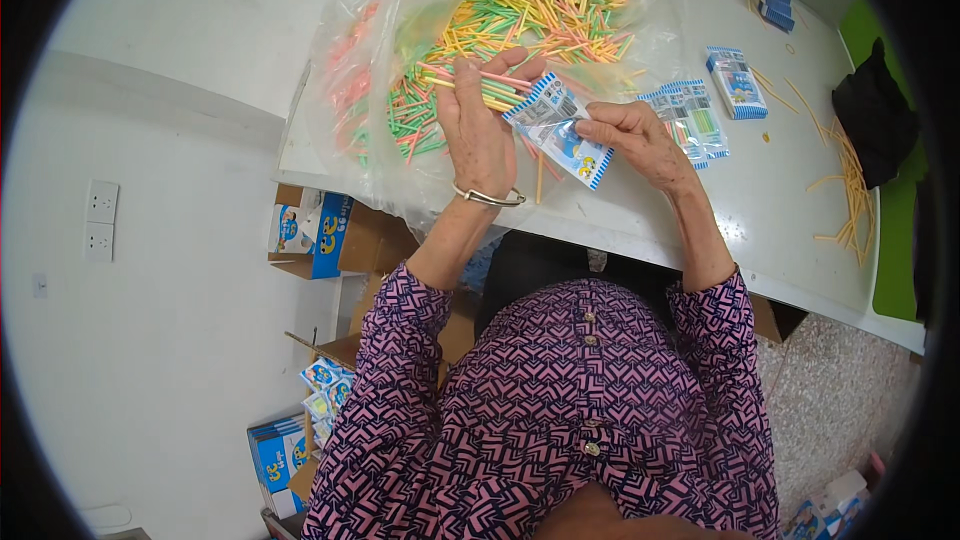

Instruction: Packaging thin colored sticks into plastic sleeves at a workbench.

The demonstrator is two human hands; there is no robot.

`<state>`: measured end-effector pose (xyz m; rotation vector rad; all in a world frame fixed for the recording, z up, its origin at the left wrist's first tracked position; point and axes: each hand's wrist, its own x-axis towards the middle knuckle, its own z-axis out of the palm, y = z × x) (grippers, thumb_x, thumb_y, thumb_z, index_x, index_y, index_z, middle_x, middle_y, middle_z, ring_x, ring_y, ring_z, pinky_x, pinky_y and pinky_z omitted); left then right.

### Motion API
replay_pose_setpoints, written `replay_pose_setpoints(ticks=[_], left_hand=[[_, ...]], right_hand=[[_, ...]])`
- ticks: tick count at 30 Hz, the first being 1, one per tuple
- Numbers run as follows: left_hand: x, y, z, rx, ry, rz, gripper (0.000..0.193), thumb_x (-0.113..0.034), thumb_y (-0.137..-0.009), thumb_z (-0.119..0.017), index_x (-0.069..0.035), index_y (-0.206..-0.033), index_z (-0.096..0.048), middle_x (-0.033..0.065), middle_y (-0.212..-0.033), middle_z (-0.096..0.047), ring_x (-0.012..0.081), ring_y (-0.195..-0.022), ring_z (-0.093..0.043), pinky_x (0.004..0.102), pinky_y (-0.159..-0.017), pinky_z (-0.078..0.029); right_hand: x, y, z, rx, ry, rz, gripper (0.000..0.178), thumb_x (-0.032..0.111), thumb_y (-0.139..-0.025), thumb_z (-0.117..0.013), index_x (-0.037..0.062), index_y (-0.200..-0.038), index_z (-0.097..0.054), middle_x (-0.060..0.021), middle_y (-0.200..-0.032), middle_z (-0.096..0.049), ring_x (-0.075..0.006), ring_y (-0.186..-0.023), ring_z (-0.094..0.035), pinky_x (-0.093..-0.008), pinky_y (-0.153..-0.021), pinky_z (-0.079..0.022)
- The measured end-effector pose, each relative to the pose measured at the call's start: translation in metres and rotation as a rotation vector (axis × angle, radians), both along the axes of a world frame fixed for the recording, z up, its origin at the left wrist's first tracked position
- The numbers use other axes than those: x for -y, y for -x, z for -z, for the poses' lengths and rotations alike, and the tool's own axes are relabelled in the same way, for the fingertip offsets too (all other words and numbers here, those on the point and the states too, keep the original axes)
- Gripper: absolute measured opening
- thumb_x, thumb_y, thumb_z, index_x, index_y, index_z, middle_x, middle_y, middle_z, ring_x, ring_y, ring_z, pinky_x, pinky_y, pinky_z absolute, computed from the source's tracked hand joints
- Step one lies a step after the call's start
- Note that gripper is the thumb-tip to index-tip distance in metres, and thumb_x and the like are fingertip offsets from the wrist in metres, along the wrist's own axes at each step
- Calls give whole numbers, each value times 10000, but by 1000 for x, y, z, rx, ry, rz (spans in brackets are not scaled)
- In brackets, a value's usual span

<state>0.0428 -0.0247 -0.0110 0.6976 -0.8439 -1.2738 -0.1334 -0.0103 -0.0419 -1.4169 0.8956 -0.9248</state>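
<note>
My left hand (474,140), a metal bangle at its wrist, is closed around a small bunch of thin coloured sticks (492,90) in pink, yellow and green. Between the thumb and fingers of my right hand (645,143) is a blue-and-white packet (560,128), tilted above the table's near part. The packet's upper left edge meets the ends of the bunch; whether any stick is inside it, I cannot tell. Just beyond both hands, a large clear plastic bag (345,70) lies spread out with a heap of loose pastel sticks (540,15) in it.
Filled packets (690,120) lie right of my right hand, with another packet (736,83) beyond them. Loose yellow sticks (850,190) and a black cloth (876,120) are at the table's right end. Open cardboard boxes (375,240) stand below the left edge.
</note>
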Motion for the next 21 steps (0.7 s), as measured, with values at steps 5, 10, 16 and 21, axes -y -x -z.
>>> replay_pose_setpoints(ticks=[5, 10, 16, 21], left_hand=[[-7, 1, -3, 164, 127, -4, 333, -305, -989, -356, 26, -994, -387, 216, -982, -615, 247, -893, -637, 319, -748, -520], [-2, -7, 1, 366, 137, 126, 295, -270, -980, -371, 16, -954, -440, 241, -1031, -602, 297, -957, -620, 366, -801, -514], [-2, -2, -3, 141, 43, 31, 283, -282, -978, -387, -4, -935, -412, 233, -997, -607, 269, -884, -637, 345, -736, -531], [2, -2, 1, 40, 27, -17, 271, -285, -980, -383, -19, -948, -349, 227, -963, -598, 269, -808, -653, 330, -648, -548]], right_hand=[[-2, -1, -4, -13, 2, -5, 244, 190, -877, -610, -14, -743, -622, 49, -643, -447, -35, -650, -382, -221, -594, -315], [0, 1, -3, -61, 34, -38, 244, 225, -873, -613, -10, -888, -679, 41, -690, -551, -33, -671, -444, -210, -599, -366], [1, 2, 0, -38, 59, -37, 247, 222, -873, -610, -16, -886, -674, 43, -686, -544, -33, -669, -437, -211, -602, -361], [-2, 0, -3, -24, 38, -24, 255, 227, -876, -605, -18, -895, -673, 43, -698, -546, -33, -683, -440, -212, -603, -361]])
